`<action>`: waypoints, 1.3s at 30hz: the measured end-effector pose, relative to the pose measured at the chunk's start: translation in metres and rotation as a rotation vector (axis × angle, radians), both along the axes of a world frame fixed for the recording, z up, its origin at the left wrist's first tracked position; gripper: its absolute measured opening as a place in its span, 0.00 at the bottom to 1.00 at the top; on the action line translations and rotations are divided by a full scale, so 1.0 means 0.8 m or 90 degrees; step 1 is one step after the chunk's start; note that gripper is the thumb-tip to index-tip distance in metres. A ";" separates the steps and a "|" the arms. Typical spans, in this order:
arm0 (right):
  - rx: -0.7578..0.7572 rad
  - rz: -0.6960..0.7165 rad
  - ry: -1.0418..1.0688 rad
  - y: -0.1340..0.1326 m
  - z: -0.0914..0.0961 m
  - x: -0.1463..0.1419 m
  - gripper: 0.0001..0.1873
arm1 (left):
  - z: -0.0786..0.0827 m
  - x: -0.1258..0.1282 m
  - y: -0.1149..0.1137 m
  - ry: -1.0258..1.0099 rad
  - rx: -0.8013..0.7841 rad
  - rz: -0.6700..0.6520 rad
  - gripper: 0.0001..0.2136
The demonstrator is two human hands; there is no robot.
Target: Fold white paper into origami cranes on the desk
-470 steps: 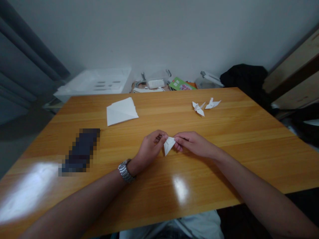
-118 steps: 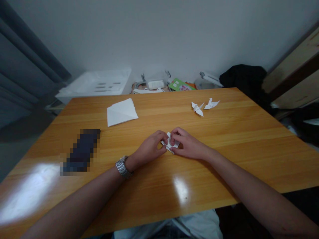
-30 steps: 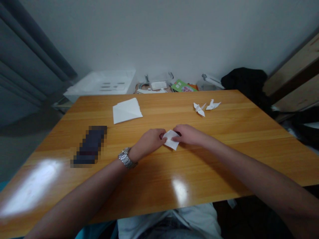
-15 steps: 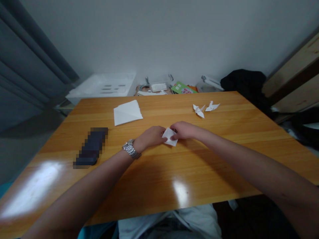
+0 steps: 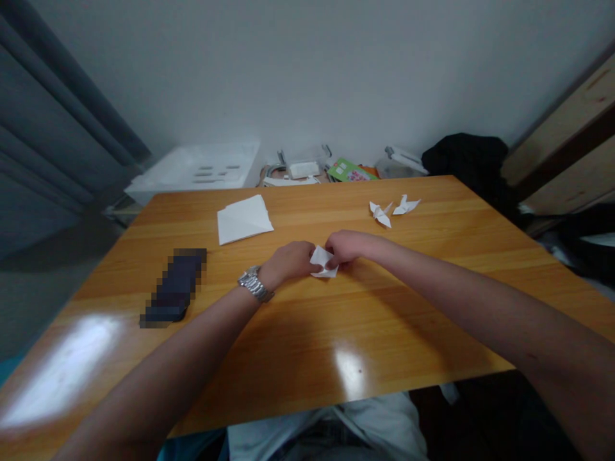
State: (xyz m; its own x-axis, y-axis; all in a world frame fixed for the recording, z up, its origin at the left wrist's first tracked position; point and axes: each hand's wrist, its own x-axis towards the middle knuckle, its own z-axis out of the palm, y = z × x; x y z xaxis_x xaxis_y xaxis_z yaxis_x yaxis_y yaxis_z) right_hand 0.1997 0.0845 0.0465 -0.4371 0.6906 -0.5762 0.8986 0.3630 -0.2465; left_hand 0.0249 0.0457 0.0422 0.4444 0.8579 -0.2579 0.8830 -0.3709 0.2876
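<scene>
A small folded piece of white paper [image 5: 325, 261] is held between both hands over the middle of the wooden table [image 5: 298, 358]. My left hand [image 5: 295, 259] pinches its left edge, a metal-band watch [image 5: 255, 284] on that wrist. From the right, my right hand [image 5: 344, 248] grips the paper's other side, its thumb on the near face. The far fingers of both hands are partly hidden. Farther back to the right lie two folded paper cranes [image 5: 380, 214], close together. A stack of white paper sheets [image 5: 244, 220] rests at the back left.
A dark, pixelated phone-like object [image 5: 175, 287] lies on the table's left side. Behind the far edge are a white plastic bin [image 5: 192, 168], a green booklet [image 5: 350, 170] and a clear container [image 5: 402, 165]. A black cloth heap [image 5: 466, 157] sits at the back right.
The folded paper has turned and tilted slightly between my fingers. Both hands keep their hold, the right hand shifting a little to the left. The view has moved slightly.
</scene>
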 end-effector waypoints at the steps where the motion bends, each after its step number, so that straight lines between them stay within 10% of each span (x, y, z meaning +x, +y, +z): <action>1: -0.006 -0.002 0.000 0.000 0.001 -0.001 0.17 | -0.002 -0.001 0.001 -0.001 0.002 0.002 0.18; 31: 0.070 0.065 -0.086 -0.007 0.017 -0.023 0.21 | -0.019 -0.006 0.005 -0.001 0.080 0.006 0.15; 39: -0.054 0.044 -0.046 -0.016 0.016 -0.013 0.15 | -0.020 -0.010 0.004 0.003 0.074 0.015 0.16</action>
State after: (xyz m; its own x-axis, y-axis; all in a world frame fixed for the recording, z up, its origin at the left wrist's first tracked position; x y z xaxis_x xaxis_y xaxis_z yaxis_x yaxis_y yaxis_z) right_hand 0.1892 0.0720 0.0590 -0.4373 0.6079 -0.6627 0.8886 0.4058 -0.2140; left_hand 0.0170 0.0493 0.0258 0.4228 0.8923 -0.1583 0.8930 -0.3805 0.2403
